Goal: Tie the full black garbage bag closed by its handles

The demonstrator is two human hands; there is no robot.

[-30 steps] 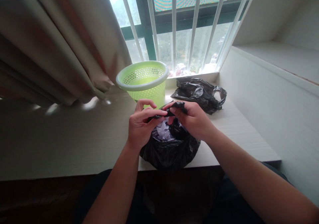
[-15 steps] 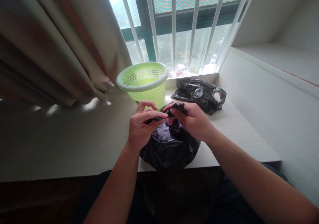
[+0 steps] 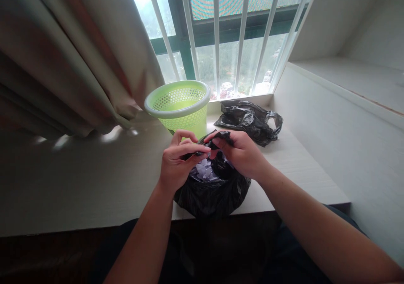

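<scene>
A black plastic garbage bag (image 3: 213, 197) rests on the sill near its front edge, its mouth partly spread. Crumpled whitish paper (image 3: 205, 170) shows inside it. My left hand (image 3: 178, 162) pinches the bag's rim on the left between thumb and forefinger, the other fingers bent above. Gathered black plastic is bunched in my right hand (image 3: 241, 151), thumb on top, on the right side of the mouth. Both hands are almost touching above the paper. Some fingertips are hidden by the plastic.
Behind my left hand stands a light green mesh wastebasket (image 3: 179, 115) with a pale rim. A second black plastic bag (image 3: 252, 120) lies crumpled at back right. A curtain (image 3: 78, 57) hangs left, a barred window is behind, and a white wall with a ledge (image 3: 347, 75) is at right.
The whole view has shifted slightly, so things appear a little further left and lower. Both hands keep their grip on the bag's rim, with hardly any movement.
</scene>
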